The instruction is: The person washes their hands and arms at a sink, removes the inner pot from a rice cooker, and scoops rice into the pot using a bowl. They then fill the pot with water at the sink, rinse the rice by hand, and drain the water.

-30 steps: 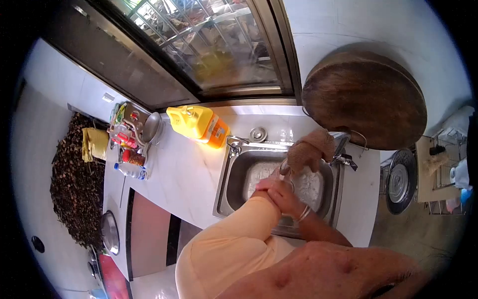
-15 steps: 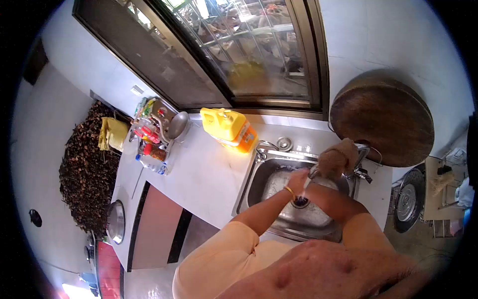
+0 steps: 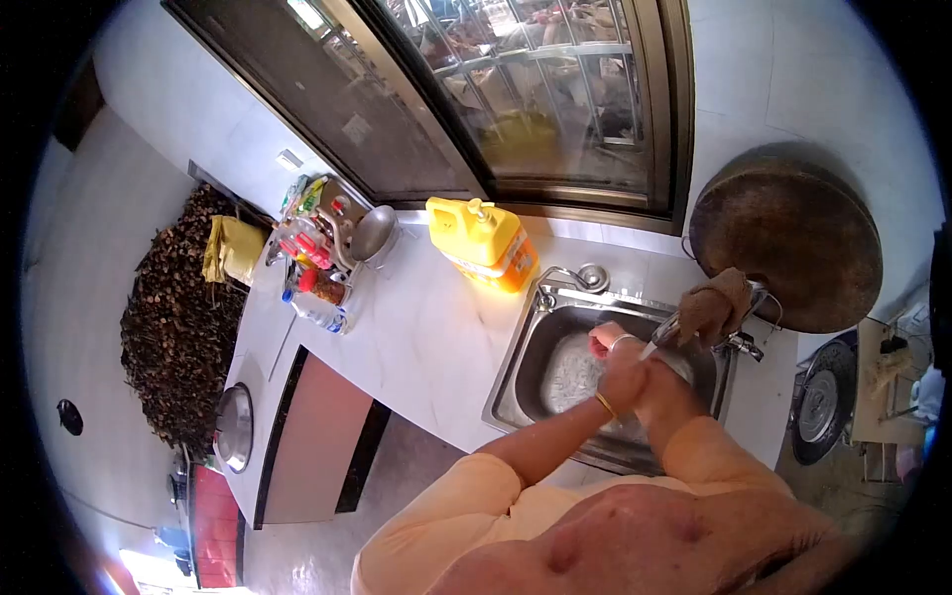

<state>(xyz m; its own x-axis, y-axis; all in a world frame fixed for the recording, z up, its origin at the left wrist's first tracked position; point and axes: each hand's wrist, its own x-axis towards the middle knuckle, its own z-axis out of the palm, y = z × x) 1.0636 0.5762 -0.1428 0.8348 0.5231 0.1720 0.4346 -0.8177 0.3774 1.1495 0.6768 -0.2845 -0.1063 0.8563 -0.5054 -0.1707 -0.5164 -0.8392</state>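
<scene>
Over the steel sink (image 3: 503, 397), my left hand (image 3: 625, 379), with a yellow bangle at its wrist, is closed around my right wrist. My right hand (image 3: 606, 340) reaches past it to the left, a pale bangle on its wrist; its fingers look curled, with nothing visible in them. Water runs from the faucet (image 3: 662, 335) onto the right wrist. A brown cloth (image 3: 716, 305) is draped over the faucet's neck. Parts of both hands overlap, hiding some fingers.
A yellow jug with a pump (image 3: 486, 243) stands left of the sink. Bottles, jars and a metal bowl (image 3: 374, 234) crowd the counter farther left. A large round wooden board (image 3: 788, 248) leans on the wall at right. Stacked firewood (image 3: 183, 327) lies far left.
My hands were together under the water, smeared by motion; now the left hand has slid back onto the right wrist, and the right hand shows beyond it. The view has shifted slightly.
</scene>
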